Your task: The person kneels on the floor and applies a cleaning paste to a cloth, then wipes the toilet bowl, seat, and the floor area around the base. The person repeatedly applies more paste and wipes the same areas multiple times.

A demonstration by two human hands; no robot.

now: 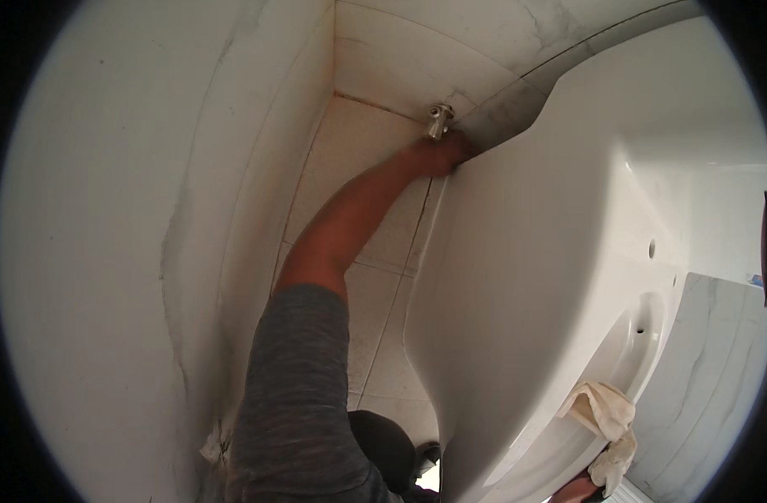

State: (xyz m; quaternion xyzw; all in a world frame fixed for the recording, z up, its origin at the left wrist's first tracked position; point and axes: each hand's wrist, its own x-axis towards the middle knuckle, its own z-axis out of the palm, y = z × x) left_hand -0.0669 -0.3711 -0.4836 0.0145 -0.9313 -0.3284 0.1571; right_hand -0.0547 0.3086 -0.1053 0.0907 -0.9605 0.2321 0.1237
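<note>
My left arm, in a grey sleeve, stretches forward past the side of a white ceramic washbasin [509, 251]. At its far end my left hand [450, 152] is just below a small metal angle valve [440, 120] on the wall. The fingers go behind the basin's edge, so their grip is hidden. A cream cloth [603, 411] lies over the basin's front rim at the lower right. Beside it, at the bottom edge, shows a bit of skin of my right hand [576, 489]. Its fingers do not show, and whether it holds the cloth is unclear.
A pale marbled wall [124, 251] runs close along the left, forming a narrow gap with the basin. Beige floor tiles [375, 218] with dark joints lie below. A dark rounded shape [383, 444] is at the bottom. Marbled panelling [702, 369] stands at the right.
</note>
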